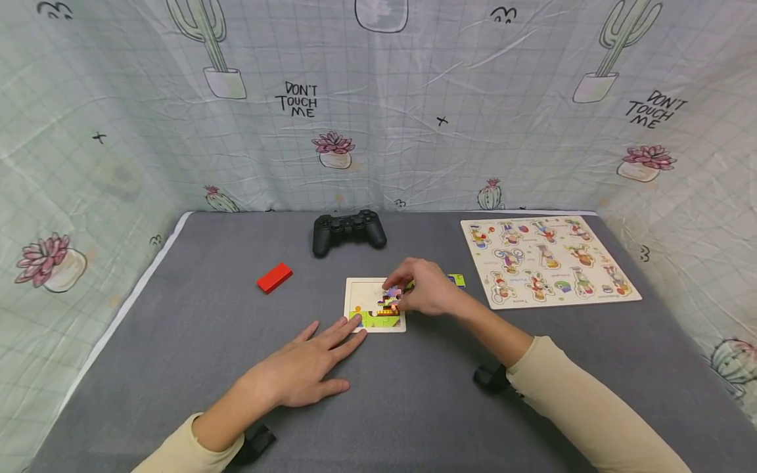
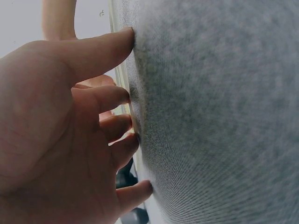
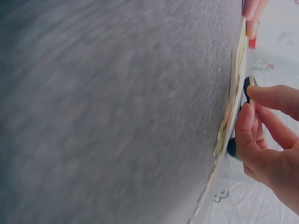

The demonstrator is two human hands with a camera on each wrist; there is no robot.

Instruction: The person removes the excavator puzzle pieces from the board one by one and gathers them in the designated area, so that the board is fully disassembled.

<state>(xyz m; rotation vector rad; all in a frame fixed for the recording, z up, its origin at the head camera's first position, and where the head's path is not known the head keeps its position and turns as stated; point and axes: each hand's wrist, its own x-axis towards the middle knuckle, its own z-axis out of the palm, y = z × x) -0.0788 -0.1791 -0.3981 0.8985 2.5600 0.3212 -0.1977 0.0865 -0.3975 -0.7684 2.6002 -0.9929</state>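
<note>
A small jigsaw board (image 1: 362, 287) with a pale wooden frame lies in the middle of the table, with green pieces (image 1: 372, 320) laid along its near side. My right hand (image 1: 430, 289) pinches a colourful puzzle piece (image 1: 391, 295) between thumb and fingers over the board's right part. From the right wrist view the piece (image 3: 252, 88) appears thin and edge-on, raised above the board. My left hand (image 1: 310, 368) is spread palm down, its fingertips at the board's near left corner. Loose green pieces (image 1: 457, 280) lie just beyond my right hand, partly hidden by it.
A black game controller (image 1: 349, 231) lies behind the board, and a red block (image 1: 275, 278) to its left. On the right is a large wooden puzzle board (image 1: 552, 263) with animal figures. A patterned curtain (image 1: 378, 131) hangs along the table's back edge.
</note>
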